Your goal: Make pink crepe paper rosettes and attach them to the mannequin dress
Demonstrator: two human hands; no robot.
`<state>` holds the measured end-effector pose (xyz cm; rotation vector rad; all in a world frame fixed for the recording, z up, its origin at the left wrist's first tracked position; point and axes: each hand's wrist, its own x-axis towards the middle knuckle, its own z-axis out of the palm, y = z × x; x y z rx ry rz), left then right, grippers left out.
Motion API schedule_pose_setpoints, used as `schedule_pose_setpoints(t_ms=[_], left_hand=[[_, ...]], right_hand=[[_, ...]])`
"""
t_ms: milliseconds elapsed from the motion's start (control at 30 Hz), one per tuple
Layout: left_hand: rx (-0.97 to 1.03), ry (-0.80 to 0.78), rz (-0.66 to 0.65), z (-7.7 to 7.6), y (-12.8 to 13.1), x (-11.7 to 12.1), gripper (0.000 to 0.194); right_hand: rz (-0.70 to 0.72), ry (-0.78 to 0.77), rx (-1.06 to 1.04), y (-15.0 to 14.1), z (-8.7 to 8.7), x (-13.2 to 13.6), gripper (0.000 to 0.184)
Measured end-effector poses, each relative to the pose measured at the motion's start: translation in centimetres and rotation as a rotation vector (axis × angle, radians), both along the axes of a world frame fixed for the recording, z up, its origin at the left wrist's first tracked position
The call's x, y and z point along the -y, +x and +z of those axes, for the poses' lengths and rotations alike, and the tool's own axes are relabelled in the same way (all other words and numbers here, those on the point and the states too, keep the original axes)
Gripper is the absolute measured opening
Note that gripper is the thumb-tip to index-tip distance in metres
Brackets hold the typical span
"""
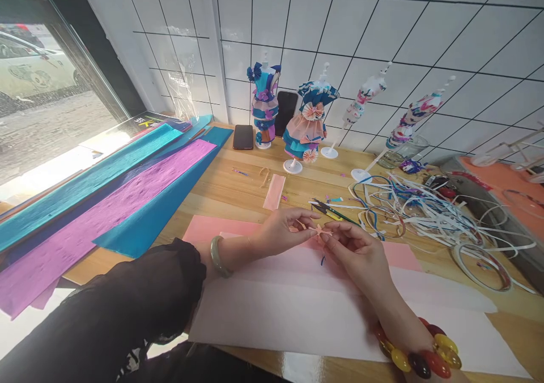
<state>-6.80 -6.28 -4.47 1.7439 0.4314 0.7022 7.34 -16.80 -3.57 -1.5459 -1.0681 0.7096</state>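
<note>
Between the fingertips of my left hand [289,227] and my right hand [355,247] is a small pink paper piece [319,231], pinched into a bow-like shape. Both hands are closed on it, thumbs against fingers, just above pink and white paper sheets [272,315] on the table. A short dark blue scrap [323,260] lies below the fingers. Beyond my hands rest a pair of scissors [334,210] with dark and yellow handles and a pale pink paper strip [274,192].
Several miniature dress forms stand along the tiled wall, among them one in a ruffled paper dress [306,125]. A tangle of white and blue strips [425,213] spreads at right. Long blue and purple paper sheets [127,196] lie at left. A phone [243,137] lies at the back.
</note>
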Motion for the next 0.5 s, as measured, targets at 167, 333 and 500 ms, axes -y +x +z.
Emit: schedule_pose_setpoints(t_ms=[167, 333, 500], left_hand=[[-0.009, -0.097, -0.009, -0.2, 0.2, -0.2, 0.036], [-0.005, -0.203, -0.039, -0.1, 0.3, -0.2, 0.037], [-0.018, -0.22, -0.059, -0.3, 0.1, -0.2, 0.038]], right_hand=[[-0.03, -0.059, -0.119, 0.0, 0.4, 0.0, 0.033], [0.022, -0.036, -0.115, -0.2, 0.0, -0.1, 0.042], [0.018, -0.015, -0.028, -0.2, -0.7, -0.2, 0.044]])
